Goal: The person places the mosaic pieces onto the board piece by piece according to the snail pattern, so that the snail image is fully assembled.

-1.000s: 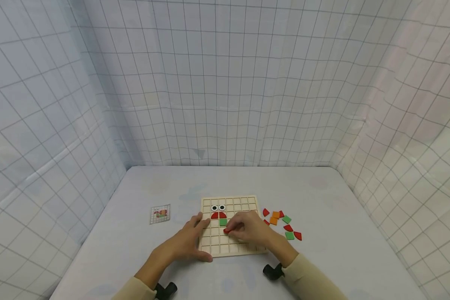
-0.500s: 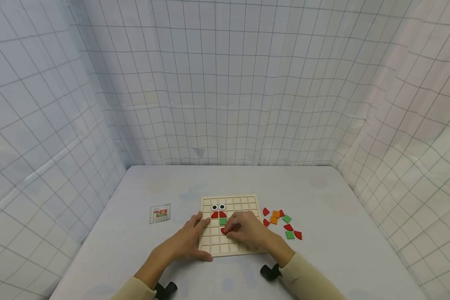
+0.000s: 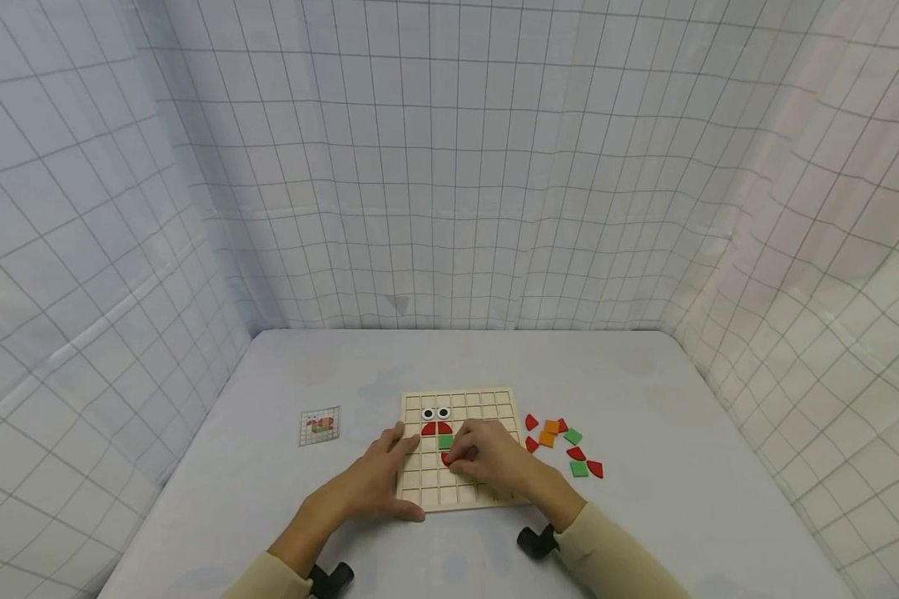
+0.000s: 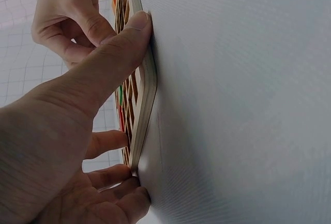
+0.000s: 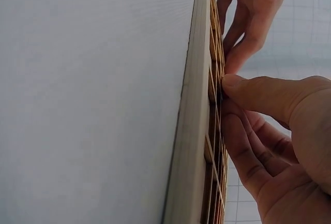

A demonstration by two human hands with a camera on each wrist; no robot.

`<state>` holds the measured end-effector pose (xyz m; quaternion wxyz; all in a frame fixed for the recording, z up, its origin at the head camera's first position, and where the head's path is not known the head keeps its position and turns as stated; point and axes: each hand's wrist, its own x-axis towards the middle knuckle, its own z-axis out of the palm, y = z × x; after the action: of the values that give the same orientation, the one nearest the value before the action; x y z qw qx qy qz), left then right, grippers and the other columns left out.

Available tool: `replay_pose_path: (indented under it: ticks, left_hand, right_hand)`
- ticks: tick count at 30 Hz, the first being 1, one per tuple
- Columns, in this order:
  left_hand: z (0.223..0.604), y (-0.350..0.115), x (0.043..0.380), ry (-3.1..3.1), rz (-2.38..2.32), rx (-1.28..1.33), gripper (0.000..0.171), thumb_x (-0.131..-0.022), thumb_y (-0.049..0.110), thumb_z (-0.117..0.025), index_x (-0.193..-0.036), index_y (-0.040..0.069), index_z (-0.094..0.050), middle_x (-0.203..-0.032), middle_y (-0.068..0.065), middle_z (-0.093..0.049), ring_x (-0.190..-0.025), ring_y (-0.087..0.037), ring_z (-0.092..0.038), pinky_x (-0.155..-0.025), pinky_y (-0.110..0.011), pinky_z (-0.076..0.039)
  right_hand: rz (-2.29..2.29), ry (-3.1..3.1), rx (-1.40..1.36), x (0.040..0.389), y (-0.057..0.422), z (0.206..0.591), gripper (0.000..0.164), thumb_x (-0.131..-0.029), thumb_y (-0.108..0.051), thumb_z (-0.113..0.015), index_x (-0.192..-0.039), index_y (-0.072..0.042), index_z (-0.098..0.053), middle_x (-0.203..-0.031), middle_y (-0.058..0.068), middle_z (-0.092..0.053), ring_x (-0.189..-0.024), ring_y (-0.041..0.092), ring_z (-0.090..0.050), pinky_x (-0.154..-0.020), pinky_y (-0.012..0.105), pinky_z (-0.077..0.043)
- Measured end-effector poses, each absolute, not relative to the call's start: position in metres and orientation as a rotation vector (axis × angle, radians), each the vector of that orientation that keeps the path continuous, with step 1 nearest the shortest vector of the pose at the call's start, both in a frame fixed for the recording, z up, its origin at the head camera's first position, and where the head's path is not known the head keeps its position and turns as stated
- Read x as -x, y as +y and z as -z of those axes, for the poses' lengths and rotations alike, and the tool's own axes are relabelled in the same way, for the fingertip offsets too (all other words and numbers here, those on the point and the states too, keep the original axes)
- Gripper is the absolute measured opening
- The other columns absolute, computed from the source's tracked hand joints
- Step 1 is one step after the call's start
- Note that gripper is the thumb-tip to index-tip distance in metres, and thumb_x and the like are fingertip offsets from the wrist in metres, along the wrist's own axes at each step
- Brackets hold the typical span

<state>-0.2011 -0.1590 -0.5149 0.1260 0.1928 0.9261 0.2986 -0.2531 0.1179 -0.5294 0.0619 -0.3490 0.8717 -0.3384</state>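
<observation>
A wooden grid board [image 3: 434,498] lies on the table. My left hand [image 3: 374,481] rests at its near left corner, fingers spread along the left edge and thumb [image 4: 138,21] against the front edge. Over the middle of the board, my right hand [image 3: 490,453] pinches a red quarter-circle tile [image 3: 445,458], which sits just below a green square tile [image 3: 446,442]. Above that green tile are two red quarter-circle tiles [image 3: 429,429], topped by two eye tiles [image 3: 444,413]. In the right wrist view, the right thumb [image 5: 235,80] and fingertips are close at the grid, largely hiding the tile.
Right of the board lie loose tiles: several red quarter-circles [image 3: 595,469], orange squares [image 3: 547,439] and green squares [image 3: 579,469]. A small picture card [image 3: 319,426] with a coloured grid pattern lies to the left. Grid-lined white curtains [image 3: 457,208] surround the table [image 3: 614,383].
My right hand has shifted slightly left with the red tile, bringing it under the green square in the grid. The left hand has stayed in place.
</observation>
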Motion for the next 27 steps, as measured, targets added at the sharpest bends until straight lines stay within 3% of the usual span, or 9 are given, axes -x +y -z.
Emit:
replay_pose_path:
  ticks: [27]
  left_hand:
    - [0.5145, -0.1588, 0.2017, 2.687, -0.853, -0.542, 0.123, -0.081, 0.045, -0.109, -0.177, 0.002, -0.045, -0.189, -0.033, -0.027, -0.172, -0.058, -0.036, -0.129, -0.073, -0.048]
  right_hand:
    - [1.013, 2.660, 1.048, 0.2542, 0.1137, 0.5300, 0.008, -0.106, -0.011, -0.088, -0.110, -0.014, -0.093, -0.108, -0.004, -0.079, -0.096, -0.001, -0.065, -0.084, 0.018, -0.059]
